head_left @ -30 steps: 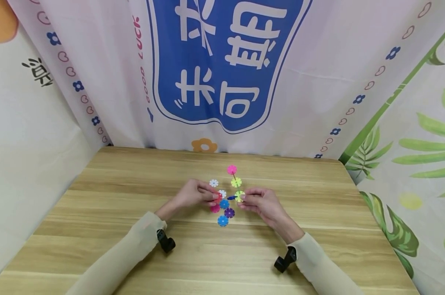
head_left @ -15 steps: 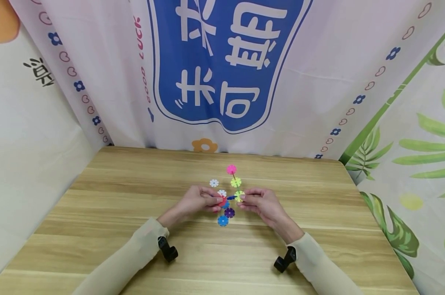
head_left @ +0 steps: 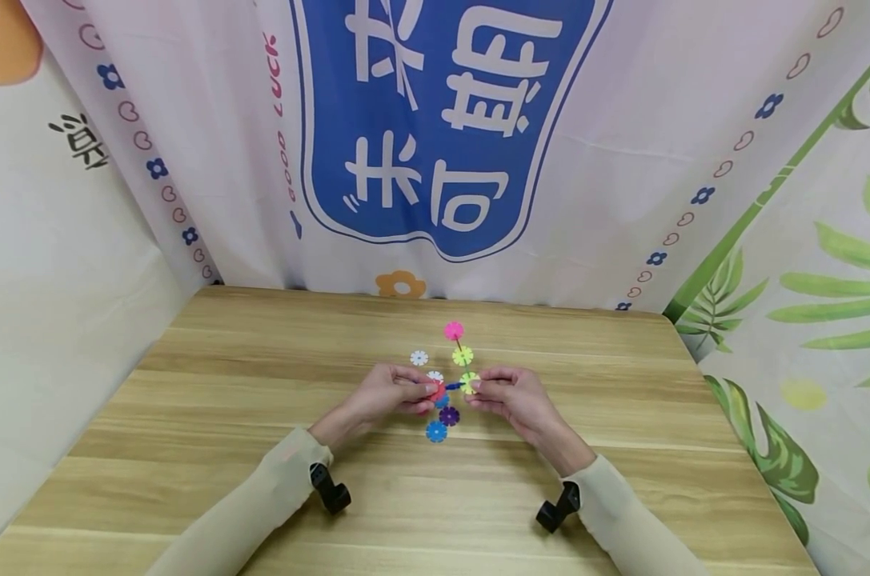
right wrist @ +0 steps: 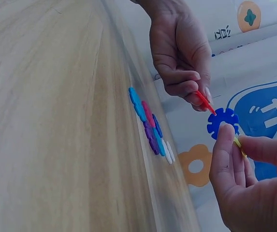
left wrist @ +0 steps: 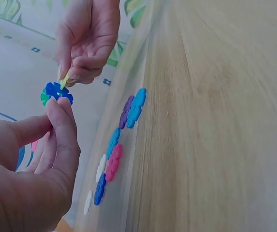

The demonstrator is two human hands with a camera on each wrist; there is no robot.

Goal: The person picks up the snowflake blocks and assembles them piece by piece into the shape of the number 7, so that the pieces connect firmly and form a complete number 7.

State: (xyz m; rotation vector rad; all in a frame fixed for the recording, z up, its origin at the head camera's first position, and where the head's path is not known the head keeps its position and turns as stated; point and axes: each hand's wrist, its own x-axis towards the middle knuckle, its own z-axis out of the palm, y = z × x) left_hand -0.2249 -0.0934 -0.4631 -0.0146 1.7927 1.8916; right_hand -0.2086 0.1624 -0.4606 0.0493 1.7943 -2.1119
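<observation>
Holding a blue notched disc (right wrist: pixel 224 122) above the middle of the wooden table (head_left: pixel 406 512), between both hands. Pinching a red disc (head_left: pixel 438 391) in the left hand (head_left: pixel 387 392), narrow between thumb and fingers, edge at the blue rim; cannot tell if slotted in. Pinching a yellow disc (head_left: pixel 469 383) in the right hand (head_left: pixel 514 396), just right of the blue. Extending from there toward the far side, through a second yellow disc (head_left: pixel 463 355), to a pink disc (head_left: pixel 454 330). Lying on the table close by: white discs (head_left: pixel 419 358) farther off, light-blue discs (head_left: pixel 437 431) and a purple disc (head_left: pixel 449 416) nearer, plus a magenta disc (left wrist: pixel 113 163) and a dark-blue disc (left wrist: pixel 99 189). Wearing beige sleeves (head_left: pixel 276 480) and black wrist cameras (head_left: pixel 330 490). Hanging beyond the far edge, a printed curtain (head_left: pixel 600 200).
</observation>
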